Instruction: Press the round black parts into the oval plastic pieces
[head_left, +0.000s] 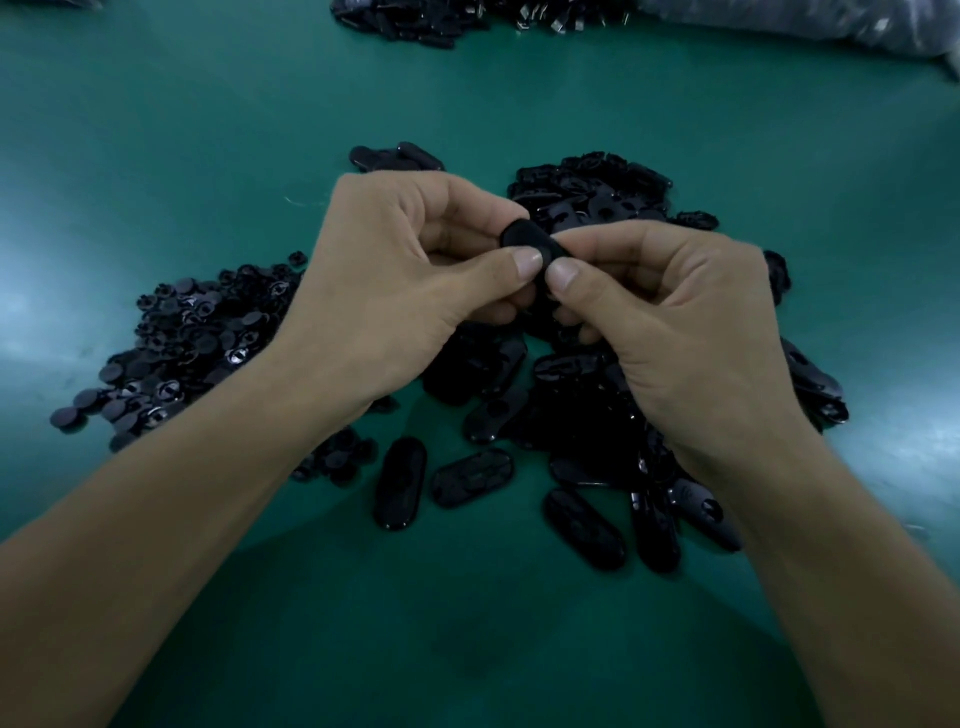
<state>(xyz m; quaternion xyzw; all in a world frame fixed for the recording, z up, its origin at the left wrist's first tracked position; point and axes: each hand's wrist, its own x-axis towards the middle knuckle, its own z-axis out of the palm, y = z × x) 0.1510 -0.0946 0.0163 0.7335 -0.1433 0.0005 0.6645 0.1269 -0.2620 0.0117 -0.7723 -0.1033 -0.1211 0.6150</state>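
My left hand (415, 270) and my right hand (670, 322) meet above the middle of the green table (208, 130). Together they grip one black oval plastic piece (524, 236), both thumbs pressing on its top face. Whether a round part sits under the thumbs is hidden. A pile of small round black parts (197, 343) lies to the left, partly under my left forearm. A heap of black oval pieces (571, 415) spreads below and to the right of my hands.
A second heap of black parts (587, 192) lies just beyond my right hand. A few oval pieces (395, 156) rest behind my left hand. More dark parts (441, 21) and a plastic bag (831, 21) line the far edge.
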